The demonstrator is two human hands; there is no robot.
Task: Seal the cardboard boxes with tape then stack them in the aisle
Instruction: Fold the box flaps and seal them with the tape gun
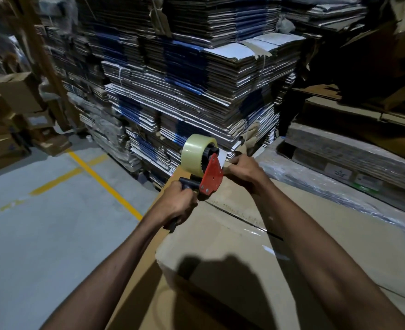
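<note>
A large brown cardboard box (220, 239) lies in front of me, its top flaps meeting in a seam that runs away from me. My left hand (179, 206) grips the black handle of a red tape dispenser (211, 177) carrying a roll of clear tape (196, 151), held just above the far end of the seam. To the dispenser's right, my right hand (243, 171) pinches the loose end of the tape. A strip of clear tape shines along part of the seam.
A tall pile of flattened cartons (196, 91) stands right behind the box. Wrapped flat bundles (351, 158) lie to the right. At the left is grey floor with yellow lines (101, 182) and several small boxes (13, 115) stacked at the far left.
</note>
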